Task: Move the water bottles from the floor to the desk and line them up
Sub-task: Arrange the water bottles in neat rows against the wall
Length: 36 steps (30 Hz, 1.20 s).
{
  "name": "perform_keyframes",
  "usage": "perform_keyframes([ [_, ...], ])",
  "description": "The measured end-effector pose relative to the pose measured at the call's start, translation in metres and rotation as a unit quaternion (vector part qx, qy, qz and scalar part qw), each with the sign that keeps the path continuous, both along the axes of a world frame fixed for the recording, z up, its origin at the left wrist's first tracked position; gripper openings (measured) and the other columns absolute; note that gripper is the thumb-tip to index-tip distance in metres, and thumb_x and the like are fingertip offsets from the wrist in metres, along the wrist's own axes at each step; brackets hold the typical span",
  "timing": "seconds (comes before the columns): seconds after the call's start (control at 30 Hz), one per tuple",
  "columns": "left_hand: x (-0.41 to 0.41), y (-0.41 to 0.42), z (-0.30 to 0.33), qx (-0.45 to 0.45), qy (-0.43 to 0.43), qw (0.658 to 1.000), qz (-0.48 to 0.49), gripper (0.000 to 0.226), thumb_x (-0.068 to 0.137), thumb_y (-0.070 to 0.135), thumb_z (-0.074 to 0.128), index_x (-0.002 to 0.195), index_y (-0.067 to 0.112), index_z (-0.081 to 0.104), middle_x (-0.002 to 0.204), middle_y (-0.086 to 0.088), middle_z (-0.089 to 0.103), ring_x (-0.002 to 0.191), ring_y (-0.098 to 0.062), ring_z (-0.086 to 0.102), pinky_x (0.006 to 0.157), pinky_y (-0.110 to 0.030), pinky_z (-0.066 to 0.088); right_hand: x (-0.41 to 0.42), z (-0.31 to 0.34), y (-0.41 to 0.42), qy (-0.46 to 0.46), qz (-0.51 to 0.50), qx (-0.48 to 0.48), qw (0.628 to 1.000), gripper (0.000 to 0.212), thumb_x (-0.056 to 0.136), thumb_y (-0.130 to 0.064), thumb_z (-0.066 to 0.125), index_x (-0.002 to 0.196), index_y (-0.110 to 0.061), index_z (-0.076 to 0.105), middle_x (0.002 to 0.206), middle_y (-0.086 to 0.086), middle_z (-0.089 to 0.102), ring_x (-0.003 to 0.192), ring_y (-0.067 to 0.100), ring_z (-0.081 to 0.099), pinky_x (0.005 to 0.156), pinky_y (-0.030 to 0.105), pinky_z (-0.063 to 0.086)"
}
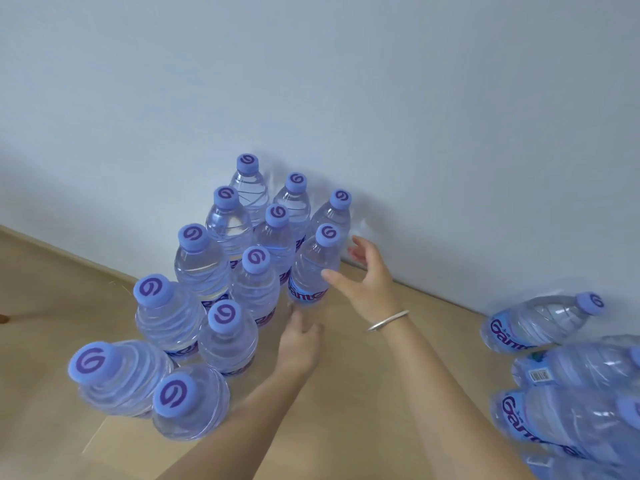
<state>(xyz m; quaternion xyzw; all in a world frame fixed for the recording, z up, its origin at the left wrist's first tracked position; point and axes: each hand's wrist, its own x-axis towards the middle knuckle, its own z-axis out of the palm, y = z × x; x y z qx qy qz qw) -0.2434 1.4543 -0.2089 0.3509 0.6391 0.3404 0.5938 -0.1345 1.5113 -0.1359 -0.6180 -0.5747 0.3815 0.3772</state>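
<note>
Several clear water bottles with purple caps stand upright in rows on the wooden desk, running from the near left back to the wall. The bottle at the right end stands a little apart from the others. My right hand is spread beside it on the right, thumb tip at its side. My left hand reaches to its base from below with fingers extended; the contact there is blurred. Neither hand is wrapped around a bottle.
More of the same bottles lie on their sides in a pile at the right edge, the top one with its cap toward the wall. A pale wall runs directly behind the desk. A silver bangle circles my right wrist.
</note>
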Motion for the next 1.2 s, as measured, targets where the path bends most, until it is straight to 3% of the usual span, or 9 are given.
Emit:
perform_keyframes([
  [0.13, 0.009, -0.021, 0.009, -0.008, 0.061, 0.994, -0.093, 0.068, 0.095, 0.015, 0.043, 0.151, 0.015, 0.005, 0.158, 0.001, 0.011, 0.143, -0.014, 0.021, 0.11, -0.022, 0.019, 0.073, 0.017, -0.014, -0.018, -0.251, 0.112, 0.961, 0.046, 0.076, -0.023, 0.066, 0.117, -0.005, 0.056, 0.117, 0.006, 0.056, 0.105, 0.014, 0.051, 0.101, 0.036, 0.041],
  [0.27, 0.025, -0.034, 0.016, 0.021, 0.125, 0.977, -0.173, 0.066, 0.095, 0.016, 0.045, 0.151, 0.014, 0.01, 0.156, 0.001, 0.019, 0.119, -0.015, 0.044, 0.093, -0.015, 0.029, 0.149, 0.035, -0.031, -0.033, -0.459, 0.111, 0.881, 0.052, 0.076, -0.022, 0.059, 0.123, -0.001, 0.047, 0.126, 0.015, 0.047, 0.114, 0.027, 0.045, 0.088, 0.018, 0.03],
  [0.33, 0.036, -0.036, 0.018, 0.05, 0.144, 0.965, -0.214, 0.066, 0.094, 0.015, 0.048, 0.15, 0.01, 0.014, 0.157, -0.003, 0.019, 0.129, -0.015, 0.04, 0.101, -0.016, 0.026, 0.171, 0.037, -0.035, -0.052, -0.485, 0.094, 0.868, 0.043, 0.072, -0.024, 0.059, 0.107, -0.005, 0.045, 0.105, 0.008, 0.044, 0.092, 0.023, 0.042, 0.08, 0.022, 0.032],
  [0.4, 0.047, -0.035, 0.02, 0.082, 0.156, 0.95, -0.258, 0.067, 0.092, 0.014, 0.051, 0.149, 0.006, 0.017, 0.156, -0.006, 0.019, 0.141, -0.016, 0.026, 0.112, -0.02, 0.019, 0.181, 0.037, -0.036, -0.062, -0.493, 0.095, 0.863, 0.04, 0.075, -0.017, 0.062, 0.108, -0.002, 0.047, 0.1, 0.005, 0.039, 0.087, 0.019, 0.038, 0.081, 0.025, 0.035],
  [0.5, 0.056, -0.034, 0.022, 0.116, 0.178, 0.934, -0.287, 0.067, 0.091, 0.014, 0.053, 0.148, 0.006, 0.02, 0.155, -0.006, 0.023, 0.142, -0.016, 0.025, 0.114, -0.023, 0.019, 0.194, 0.038, -0.037, -0.084, -0.544, 0.159, 0.819, 0.038, 0.073, 0.0, 0.064, 0.108, 0.007, 0.05, 0.103, 0.018, 0.049, 0.105, 0.031, 0.045, 0.081, 0.02, 0.028],
  [0.6, 0.054, -0.033, 0.022, 0.133, 0.193, 0.931, -0.281, 0.065, 0.09, 0.014, 0.055, 0.148, 0.008, 0.024, 0.153, -0.005, 0.028, 0.139, -0.016, 0.03, 0.113, -0.025, 0.023, 0.206, 0.035, -0.036, -0.097, -0.58, 0.145, 0.796, 0.05, 0.07, 0.0, 0.066, 0.116, 0.006, 0.047, 0.12, 0.022, 0.049, 0.119, 0.034, 0.038, 0.092, 0.026, 0.025],
  [0.77, 0.046, -0.035, 0.016, 0.118, 0.19, 0.939, -0.261, 0.062, 0.09, 0.013, 0.057, 0.145, 0.009, 0.03, 0.147, -0.006, 0.035, 0.132, -0.017, 0.039, 0.108, -0.027, 0.032, 0.229, 0.01, -0.035, -0.073, -0.541, 0.021, 0.837, 0.065, 0.075, -0.011, 0.072, 0.129, 0.0, 0.039, 0.13, 0.02, 0.046, 0.123, 0.036, 0.043, 0.099, 0.039, 0.035],
  [1.0, 0.042, -0.039, 0.011, 0.115, 0.188, 0.942, -0.254, 0.063, 0.088, 0.018, 0.059, 0.145, 0.014, 0.031, 0.144, 0.0, 0.04, 0.124, -0.012, 0.045, 0.096, -0.02, 0.036, 0.22, 0.011, -0.051, -0.11, -0.496, 0.043, 0.86, 0.053, 0.074, -0.02, 0.076, 0.111, 0.001, 0.046, 0.114, 0.019, 0.053, 0.105, 0.037, 0.053, 0.077, 0.039, 0.042],
  [1.2, 0.037, -0.041, 0.03, 0.149, 0.146, 0.937, -0.28, 0.082, 0.078, 0.031, 0.074, 0.146, 0.024, 0.028, 0.14, 0.01, 0.042, 0.124, -0.005, 0.043, 0.093, -0.017, 0.036, 0.159, 0.057, -0.083, -0.016, -0.426, 0.083, 0.901, 0.046, 0.066, -0.026, 0.082, 0.095, -0.013, 0.048, 0.092, 0.002, 0.053, 0.085, 0.023, 0.054, 0.073, 0.03, 0.038],
])
